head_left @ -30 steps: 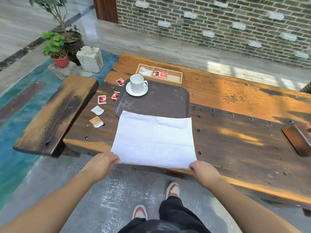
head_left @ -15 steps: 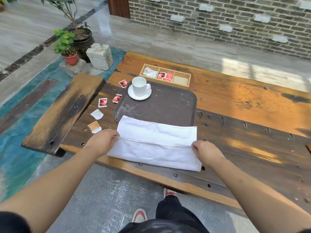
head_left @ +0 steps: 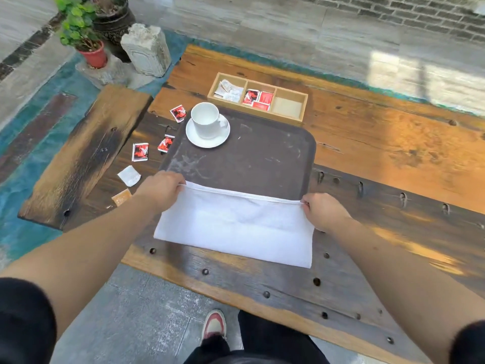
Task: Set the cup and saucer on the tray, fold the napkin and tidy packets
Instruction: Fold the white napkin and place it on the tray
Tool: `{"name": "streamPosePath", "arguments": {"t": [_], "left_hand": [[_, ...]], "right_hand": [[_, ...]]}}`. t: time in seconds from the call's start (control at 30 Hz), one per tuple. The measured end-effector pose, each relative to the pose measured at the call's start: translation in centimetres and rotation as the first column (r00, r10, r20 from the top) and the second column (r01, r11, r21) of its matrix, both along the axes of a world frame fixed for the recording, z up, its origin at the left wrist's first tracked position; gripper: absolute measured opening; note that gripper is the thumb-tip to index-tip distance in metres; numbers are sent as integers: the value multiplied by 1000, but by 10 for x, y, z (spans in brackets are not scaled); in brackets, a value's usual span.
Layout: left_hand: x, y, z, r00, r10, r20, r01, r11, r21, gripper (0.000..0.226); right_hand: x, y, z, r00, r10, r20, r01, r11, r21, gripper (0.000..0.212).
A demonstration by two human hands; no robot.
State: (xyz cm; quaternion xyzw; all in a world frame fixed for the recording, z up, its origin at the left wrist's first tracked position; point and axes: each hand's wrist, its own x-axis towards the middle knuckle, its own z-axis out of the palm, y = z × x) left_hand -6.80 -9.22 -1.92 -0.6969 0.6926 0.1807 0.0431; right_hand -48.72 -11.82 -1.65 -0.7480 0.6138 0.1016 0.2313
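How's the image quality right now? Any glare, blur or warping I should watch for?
Head view: strong sunlight glares off the right side of the wooden table and the floor beyond; the right edge is motion-smeared; the wide lens bows the table edges. The napkin, both hands and the cup are evenly lit and fairly sharp.

White napkin (head_left: pixel 236 227) folded double (far edge overlapping tray (head_left: pixel 262 158)).

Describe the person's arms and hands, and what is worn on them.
Both forearms are bare, with a short black sleeve showing at each upper arm near the bottom corners of the view. The left hand and right hand are bare: no gloves, and no watch, ring or bracelet shows.
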Motion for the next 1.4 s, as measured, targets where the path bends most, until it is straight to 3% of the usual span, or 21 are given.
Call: {"name": "streamPosePath", "arguments": {"t": [0.27, 0.43, 0.63, 0.73, 0.93, 1.07, 1.13, 1.3, 1.4], "left_hand": [[-8, -29, -29, 993, 36, 111, -44, 996, 73, 24], [-23, -19, -38, 988, 27, 153, -30, 999, 20, 38], [-70, 17, -37, 997, -70, -30, 67, 993, -101, 28], [-101, 43, -34, 977, -158, -146, 144, 985, -100, 26], [-152, 93, -33, 932, -268, -245, 266, 963, -43, 37], [-174, 117, -30, 912, -330, -243, 332, 943, -37, 44], [-181, 129, -29, 908, -337, -248, 342, 939, -21, 54], [-198, 153, -13, 899, -94, -428, 134, 989, 64, 88], [-210, 157, 4, 783, 210, -586, -84, 968, 235, 93]], "right_hand": [[-2, -23, -32, 999, -28, -31, 31, 995, 100, 20], [-4, -23, -43, 988, -154, -19, 155, 981, 120, 40], [-6, -16, -42, 947, -317, 59, 307, 941, 142, 10], [-8, -8, -35, 909, -399, 123, 370, 906, 206, 19], [-1, 23, -16, 771, -554, 315, 444, 822, 358, 17], [11, 48, 0, 517, -738, 433, 482, 669, 565, 11], [19, 58, 8, 443, -777, 447, 474, 626, 619, 9], [44, 75, 24, 309, -822, 478, 395, 568, 722, 15], [59, 79, 33, 220, -846, 485, 335, 533, 777, 22]]}}
